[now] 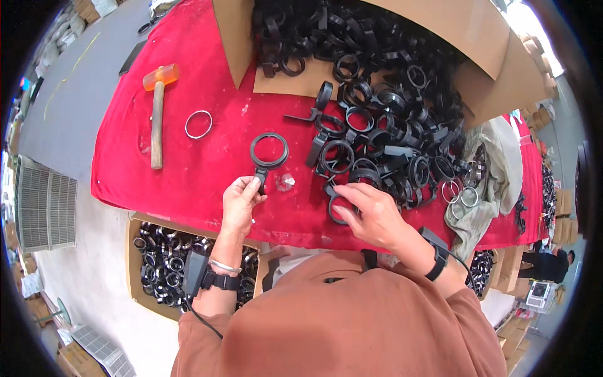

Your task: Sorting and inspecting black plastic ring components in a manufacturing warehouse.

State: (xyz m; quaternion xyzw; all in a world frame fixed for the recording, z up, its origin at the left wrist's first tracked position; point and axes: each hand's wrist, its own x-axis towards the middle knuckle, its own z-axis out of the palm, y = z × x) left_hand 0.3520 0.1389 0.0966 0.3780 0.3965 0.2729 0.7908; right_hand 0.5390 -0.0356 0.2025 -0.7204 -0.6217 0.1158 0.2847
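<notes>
My left hand pinches the short stem of a black ring-shaped part, its ring pointing away from me over the red cloth. My right hand is at the near edge of a pile of similar black ring parts. Its thumb and fingers are apart, over a black ring lying on the cloth; whether they touch it I cannot tell. Left of the held part lies a thin silver ring. Farther left rests a mallet with an orange head and wooden handle.
An open cardboard box spills black parts onto the red-covered table. Several silver rings lie by a greyish cloth at right. Below the near edge stands a carton of ring parts. A person is far right.
</notes>
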